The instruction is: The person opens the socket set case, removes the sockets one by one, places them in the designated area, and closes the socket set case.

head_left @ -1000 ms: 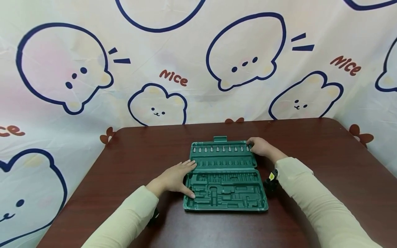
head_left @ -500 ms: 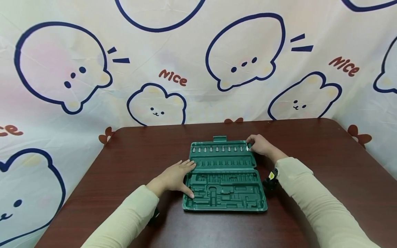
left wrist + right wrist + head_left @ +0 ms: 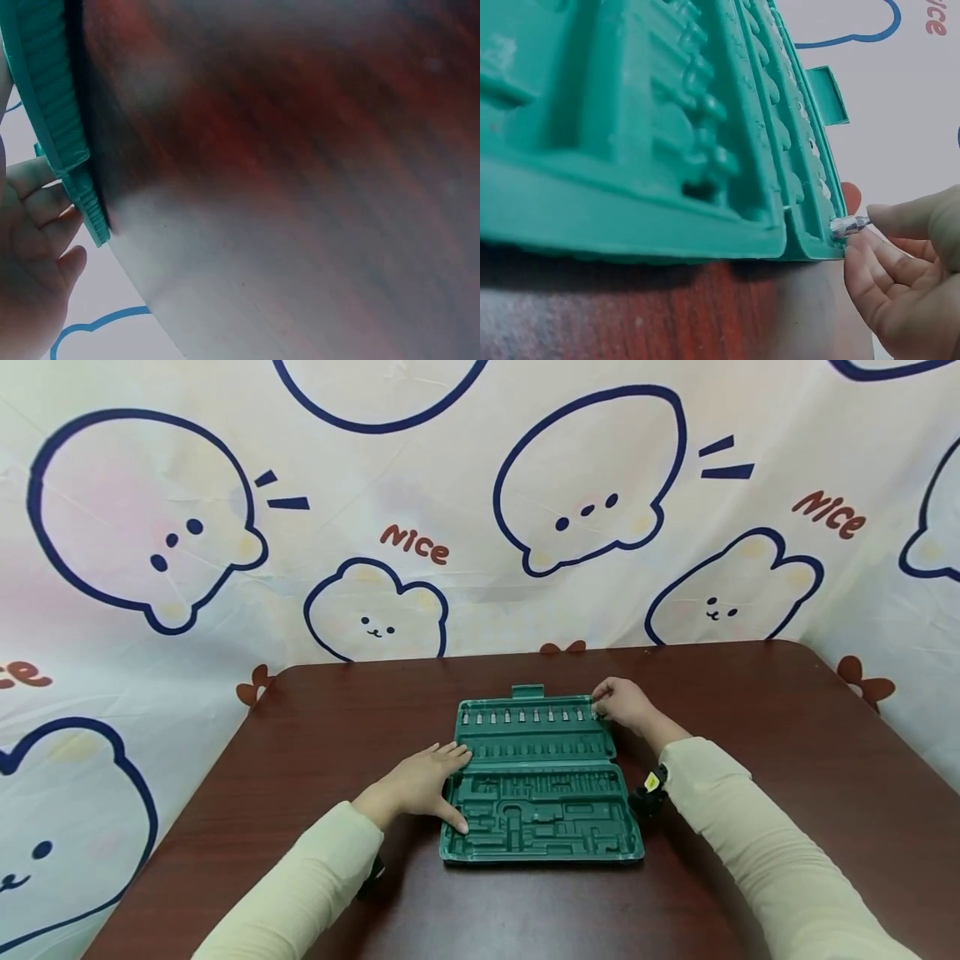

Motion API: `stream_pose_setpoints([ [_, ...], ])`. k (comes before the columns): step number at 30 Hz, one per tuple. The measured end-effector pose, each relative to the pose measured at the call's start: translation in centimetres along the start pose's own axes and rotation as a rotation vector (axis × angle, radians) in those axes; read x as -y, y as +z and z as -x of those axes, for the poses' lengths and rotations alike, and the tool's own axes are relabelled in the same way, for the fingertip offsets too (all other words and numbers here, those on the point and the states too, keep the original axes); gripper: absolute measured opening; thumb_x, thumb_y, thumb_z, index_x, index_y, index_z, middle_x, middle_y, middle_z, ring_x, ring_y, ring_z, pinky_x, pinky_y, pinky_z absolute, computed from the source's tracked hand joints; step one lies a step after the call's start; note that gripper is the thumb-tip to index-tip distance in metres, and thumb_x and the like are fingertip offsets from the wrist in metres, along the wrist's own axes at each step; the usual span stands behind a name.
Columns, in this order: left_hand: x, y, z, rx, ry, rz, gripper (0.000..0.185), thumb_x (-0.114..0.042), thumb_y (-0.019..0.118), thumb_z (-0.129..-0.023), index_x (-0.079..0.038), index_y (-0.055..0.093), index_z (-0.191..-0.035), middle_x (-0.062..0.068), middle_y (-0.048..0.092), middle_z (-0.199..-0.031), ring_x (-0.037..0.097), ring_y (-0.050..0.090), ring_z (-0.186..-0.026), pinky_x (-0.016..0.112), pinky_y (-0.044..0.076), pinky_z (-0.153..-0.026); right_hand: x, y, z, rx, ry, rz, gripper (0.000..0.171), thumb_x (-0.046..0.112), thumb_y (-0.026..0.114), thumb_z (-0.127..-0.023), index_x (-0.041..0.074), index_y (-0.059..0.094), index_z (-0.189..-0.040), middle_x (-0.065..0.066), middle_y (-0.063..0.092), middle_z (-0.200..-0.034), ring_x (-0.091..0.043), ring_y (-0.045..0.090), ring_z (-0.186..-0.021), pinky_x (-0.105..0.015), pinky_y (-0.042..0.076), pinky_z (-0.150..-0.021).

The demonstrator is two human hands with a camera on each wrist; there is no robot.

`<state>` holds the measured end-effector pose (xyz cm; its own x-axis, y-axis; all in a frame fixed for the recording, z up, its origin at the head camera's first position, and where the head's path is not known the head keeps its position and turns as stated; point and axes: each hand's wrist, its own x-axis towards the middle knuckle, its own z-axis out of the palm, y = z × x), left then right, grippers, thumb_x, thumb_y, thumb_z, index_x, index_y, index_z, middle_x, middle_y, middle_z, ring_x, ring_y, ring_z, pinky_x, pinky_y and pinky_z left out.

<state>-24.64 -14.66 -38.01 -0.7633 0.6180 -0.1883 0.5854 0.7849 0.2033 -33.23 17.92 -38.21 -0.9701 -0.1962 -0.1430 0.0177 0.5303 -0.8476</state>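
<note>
The left hand lies flat, fingers straight, against the left edge of the open green tool case at the middle of the dark red table. Its palm is hidden in the left wrist view. At the case's far right corner the right hand pinches a small metal socket, its end covered by fingertips.

Bare brown table all round the green tool case, open to approach from left, right and front. Case sits mid-table. Left hand blocks its left edge, right hand its far right corner. Bear-print backdrop closes off the far side.
</note>
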Motion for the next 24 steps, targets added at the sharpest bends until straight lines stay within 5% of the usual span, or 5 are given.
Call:
stream_pose_setpoints([
  [5,-0.1,-0.1,0.0,0.014,0.001,0.01,0.107,-0.067,0.061,-0.055,-0.006,0.027,-0.136,0.007,0.023,-0.139,0.021,0.013,-0.129,0.037,0.013,-0.101,-0.2,0.0,0.0,-0.025,0.07,-0.062,0.027,0.003,0.045,-0.089,-0.009,0.048,-0.113,-0.023,0.047,-0.109,-0.032,0.049,-0.096,-0.037,0.042,-0.079],
  [19,0.2,-0.1,0.0,0.05,-0.023,0.101,0.105,-0.062,0.065,-0.058,-0.009,0.022,-0.138,0.006,0.016,-0.142,0.02,0.007,-0.129,0.04,0.011,-0.101,0.1,1.1,0.7,-0.197,0.095,-0.016,0.019,0.01,0.047,-0.089,-0.001,0.058,-0.099,-0.015,0.053,-0.099,-0.025,0.051,-0.083,-0.032,0.043,-0.067],
  [24,0.1,-0.1,0.1,0.053,-0.02,0.103,0.106,-0.062,0.064,-0.057,-0.008,0.021,-0.138,0.007,0.015,-0.142,0.02,0.006,-0.129,0.039,0.012,-0.101,-0.2,1.2,0.7,-0.239,0.116,-0.089,0.018,0.009,0.048,-0.089,-0.002,0.058,-0.1,-0.016,0.053,-0.099,-0.024,0.052,-0.084,-0.031,0.044,-0.069],
])
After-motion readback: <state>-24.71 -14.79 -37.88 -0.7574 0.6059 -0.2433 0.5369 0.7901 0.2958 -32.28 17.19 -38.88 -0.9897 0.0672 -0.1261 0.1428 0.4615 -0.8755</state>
